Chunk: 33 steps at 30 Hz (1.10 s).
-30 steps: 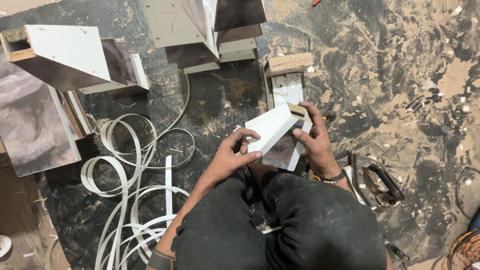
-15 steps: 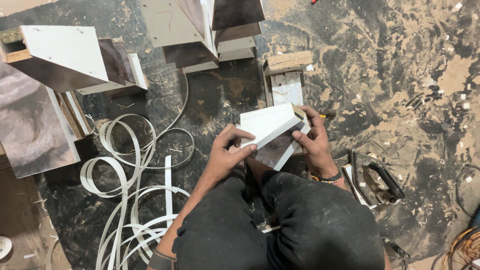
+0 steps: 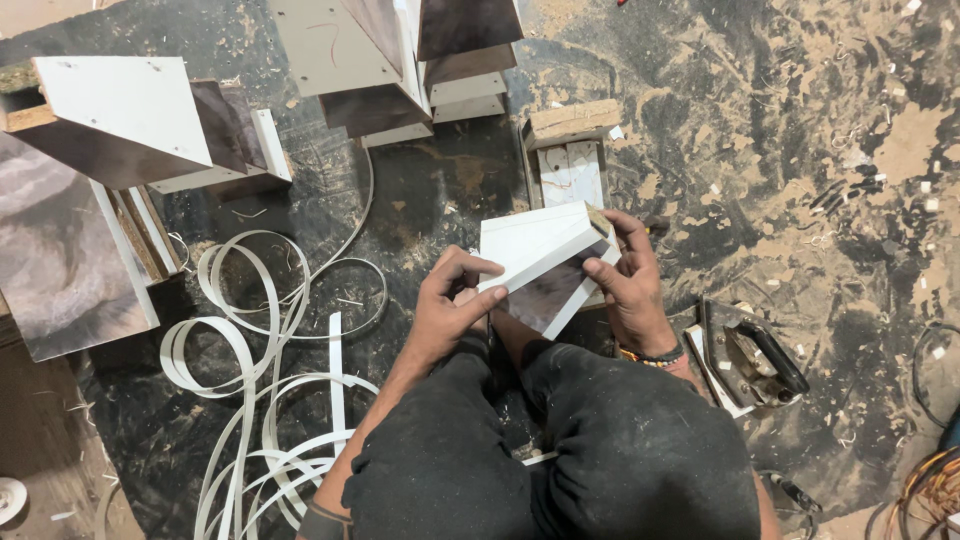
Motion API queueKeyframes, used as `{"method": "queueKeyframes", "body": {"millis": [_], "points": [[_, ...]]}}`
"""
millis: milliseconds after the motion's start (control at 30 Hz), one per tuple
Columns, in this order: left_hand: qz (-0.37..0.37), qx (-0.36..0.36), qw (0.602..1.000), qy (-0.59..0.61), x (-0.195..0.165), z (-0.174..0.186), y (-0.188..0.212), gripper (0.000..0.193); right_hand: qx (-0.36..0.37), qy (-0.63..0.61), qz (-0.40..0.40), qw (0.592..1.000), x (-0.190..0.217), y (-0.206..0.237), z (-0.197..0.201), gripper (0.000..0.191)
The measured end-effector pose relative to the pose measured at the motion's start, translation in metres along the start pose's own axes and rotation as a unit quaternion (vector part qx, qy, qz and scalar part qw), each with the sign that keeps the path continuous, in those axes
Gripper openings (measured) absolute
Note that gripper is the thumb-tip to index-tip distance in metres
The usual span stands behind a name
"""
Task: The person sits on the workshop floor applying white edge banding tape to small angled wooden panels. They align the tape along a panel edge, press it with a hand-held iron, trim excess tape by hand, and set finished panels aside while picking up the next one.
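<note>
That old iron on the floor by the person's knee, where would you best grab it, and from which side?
Take the iron by its dark handle, coming from above. It lies flat on the floor with the handle running along its top, raised over the metal body, so fingers could probably wrap around it. The body itself is broad and flat, a poor hold. The cord is not clear to see.

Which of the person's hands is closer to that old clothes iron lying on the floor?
Right. The right hand grips the white panel just up-left of the iron; the left hand is farther away, across the panel.

Even, fairly bright overhead light, soft shadows, sharp focus throughout; slight wide-angle bending near the edges.
</note>
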<state>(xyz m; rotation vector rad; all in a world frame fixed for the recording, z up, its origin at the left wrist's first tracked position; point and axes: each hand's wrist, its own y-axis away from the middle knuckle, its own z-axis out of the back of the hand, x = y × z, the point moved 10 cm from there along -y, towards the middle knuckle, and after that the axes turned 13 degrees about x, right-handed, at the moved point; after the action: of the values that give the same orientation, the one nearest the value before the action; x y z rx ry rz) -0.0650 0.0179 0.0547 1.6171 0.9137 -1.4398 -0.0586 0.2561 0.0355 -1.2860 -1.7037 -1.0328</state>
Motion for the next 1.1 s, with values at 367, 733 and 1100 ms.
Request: {"method": "queueKeyframes", "body": {"millis": [367,733,1100], "points": [[-0.003,-0.024,0.995,0.095,0.016,0.006,0.002,0.031,0.017,-0.095,0.005,0.995,-0.013,0.003,0.011,0.074],[0.139,-0.015,0.939,0.314,0.057,-0.010,0.006,0.030,0.124,-0.165,-0.006,0.978,-0.012,0.003,-0.006,0.079],[0.091,-0.021,0.939,0.332,0.062,-0.006,0.006,0.036,0.125,-0.119,-0.003,0.985,-0.016,0.005,0.003,0.075]]}}
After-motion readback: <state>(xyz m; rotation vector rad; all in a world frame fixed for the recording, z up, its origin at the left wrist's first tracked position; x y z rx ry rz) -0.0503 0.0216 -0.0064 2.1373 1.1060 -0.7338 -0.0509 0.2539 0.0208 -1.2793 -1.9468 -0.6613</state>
